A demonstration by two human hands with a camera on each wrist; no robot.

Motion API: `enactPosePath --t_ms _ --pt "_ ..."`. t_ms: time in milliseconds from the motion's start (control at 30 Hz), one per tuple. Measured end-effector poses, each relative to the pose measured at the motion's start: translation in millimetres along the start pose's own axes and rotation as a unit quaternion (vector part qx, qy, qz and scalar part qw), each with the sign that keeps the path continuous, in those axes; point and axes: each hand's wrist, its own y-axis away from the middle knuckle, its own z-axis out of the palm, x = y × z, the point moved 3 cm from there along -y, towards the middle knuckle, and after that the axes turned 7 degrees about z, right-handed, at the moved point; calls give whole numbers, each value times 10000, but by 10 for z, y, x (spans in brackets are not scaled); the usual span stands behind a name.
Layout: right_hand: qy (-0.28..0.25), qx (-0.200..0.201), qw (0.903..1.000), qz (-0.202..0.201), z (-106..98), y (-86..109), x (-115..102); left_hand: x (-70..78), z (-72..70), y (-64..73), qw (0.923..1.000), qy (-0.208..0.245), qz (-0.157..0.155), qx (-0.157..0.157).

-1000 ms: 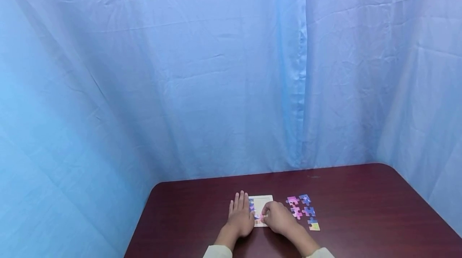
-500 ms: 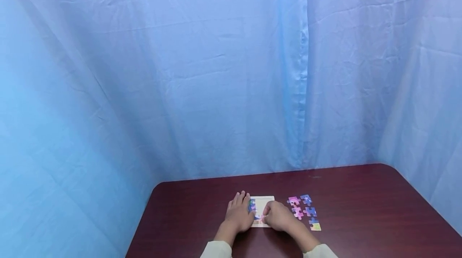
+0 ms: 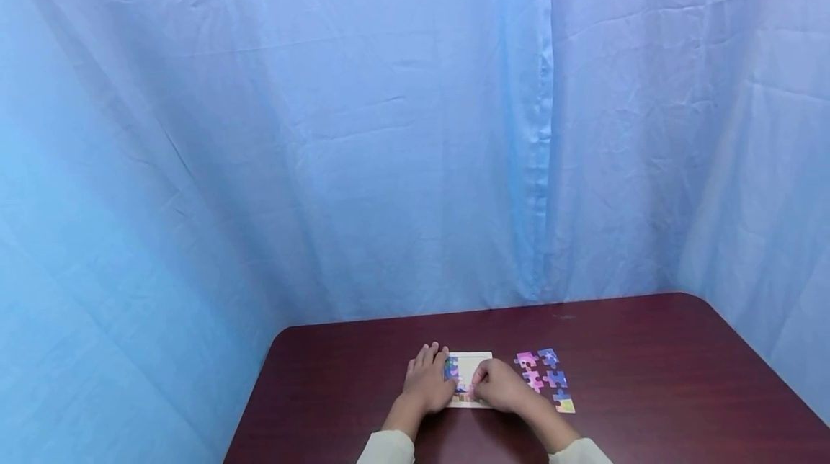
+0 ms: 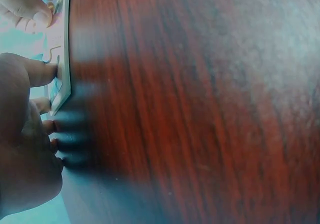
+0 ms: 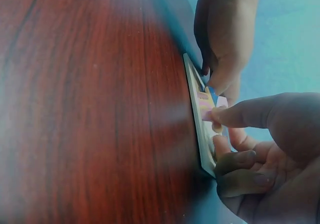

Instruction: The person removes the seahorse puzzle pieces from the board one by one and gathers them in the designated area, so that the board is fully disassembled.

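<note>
A white-rimmed puzzle tray lies on the table, with blue and purple puzzle pieces fitted along its left side and more colour along its near edge. My left hand rests over the tray's left side with fingers extended; in the left wrist view its thumb presses on the tray. At the tray's near right part, my right hand pinches a pink puzzle piece between thumb and index finger, low over the tray. The fingers partly hide that piece.
Several loose puzzle pieces, including a pink one and a blue-and-yellow one, lie to the right of the tray. The dark red wooden table has a blue curtain behind it.
The left hand has shifted slightly left and its fingers have drawn together a little, showing more of the tray's left side. The right hand stays at the near right part, its fingers moving slightly.
</note>
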Motion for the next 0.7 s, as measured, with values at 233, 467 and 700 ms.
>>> enactPosePath --t_ms 233,467,700 --pt "-145 -41 9997 -216 -9 1 61 -22 44 18 9998 173 90 80" --pt "-251 -7 9993 -288 -74 26 129 -120 264 -21 9999 78 86 29" --pt "-359 -102 9992 -154 -233 101 172 -100 269 7 10000 -18 70 44"
